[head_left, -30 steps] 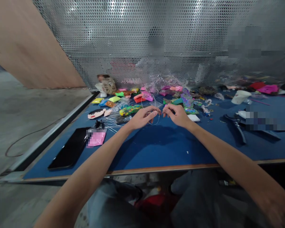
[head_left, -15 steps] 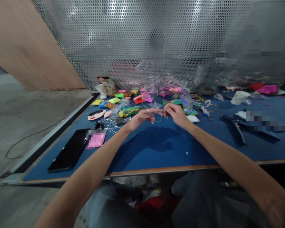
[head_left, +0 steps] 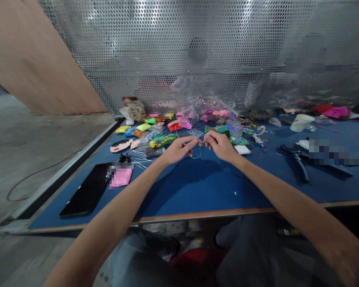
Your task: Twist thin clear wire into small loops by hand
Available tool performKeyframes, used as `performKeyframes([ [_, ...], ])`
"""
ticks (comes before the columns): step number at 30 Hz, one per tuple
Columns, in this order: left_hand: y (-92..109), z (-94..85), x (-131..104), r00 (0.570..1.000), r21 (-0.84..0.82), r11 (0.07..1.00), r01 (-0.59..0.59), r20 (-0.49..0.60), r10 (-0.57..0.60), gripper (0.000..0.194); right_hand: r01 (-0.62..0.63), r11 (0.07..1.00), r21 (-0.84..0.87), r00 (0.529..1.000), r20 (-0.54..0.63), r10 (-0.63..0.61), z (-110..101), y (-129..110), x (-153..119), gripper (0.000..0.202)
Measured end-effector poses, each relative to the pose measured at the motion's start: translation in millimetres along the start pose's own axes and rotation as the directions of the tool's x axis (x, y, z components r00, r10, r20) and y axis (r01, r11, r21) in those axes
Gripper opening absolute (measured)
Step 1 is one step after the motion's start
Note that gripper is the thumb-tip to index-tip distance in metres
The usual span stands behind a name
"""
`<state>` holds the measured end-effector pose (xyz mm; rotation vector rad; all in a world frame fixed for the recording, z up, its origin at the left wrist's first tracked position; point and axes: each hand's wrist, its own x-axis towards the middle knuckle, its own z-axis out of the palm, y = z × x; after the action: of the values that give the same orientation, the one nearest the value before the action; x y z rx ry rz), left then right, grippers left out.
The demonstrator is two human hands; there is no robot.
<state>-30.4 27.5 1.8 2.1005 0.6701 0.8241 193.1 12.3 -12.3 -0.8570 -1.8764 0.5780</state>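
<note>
Raised above the blue tabletop, my left hand pinches a thin pale wire between thumb and forefinger. The wire curves in a loose loop around those fingers. My right hand is also closed, its thumb and fingertips pressed together almost against the left fingertips. It seems to pinch the wire too, but the strand between the hands is too fine to follow. Just beyond the left hand lies a patterned green-yellow packet. Several straight thin wires are spread to its left.
A black tablet-like slab and a pink packet lie at left. Coloured clay-like packets and clear plastic crowd the back by a perforated metal panel. Pliers-like tools and a white cup are at right.
My left thumb has closed against the forefinger, which was stretched out before. The wire loop now stands wider around the left fingers. My right hand has shifted only slightly.
</note>
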Motion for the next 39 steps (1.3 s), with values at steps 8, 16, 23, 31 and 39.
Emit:
performKeyframes([
  [8,0,-0.2,-2,0.999,0.451,0.893,0.002,-0.041,0.019,0.049,0.024,0.992,-0.125,0.997,-0.069,-0.033,-3,1,0,0.03],
  [16,5,-6.0,-4,0.993,0.859,0.503,0.099,-0.12,0.01,0.036,-0.011,0.978,-0.208,0.988,-0.153,-0.021,-4,5,2,0.032],
  [23,0,-15.2,-5,0.981,0.733,0.666,0.136,-0.194,0.014,0.027,-0.036,0.993,-0.115,0.982,-0.187,0.014,-9,13,3,0.038],
  [31,-9,-8.0,2,0.903,0.128,0.984,0.124,-0.425,-0.059,0.04,-0.101,0.985,0.139,0.951,-0.278,0.137,-8,24,9,0.045],
  [39,-15,-18.4,-4,0.998,0.394,0.919,0.014,-0.058,0.01,0.037,-0.114,0.988,0.103,0.973,-0.19,0.132,-11,30,6,0.042],
])
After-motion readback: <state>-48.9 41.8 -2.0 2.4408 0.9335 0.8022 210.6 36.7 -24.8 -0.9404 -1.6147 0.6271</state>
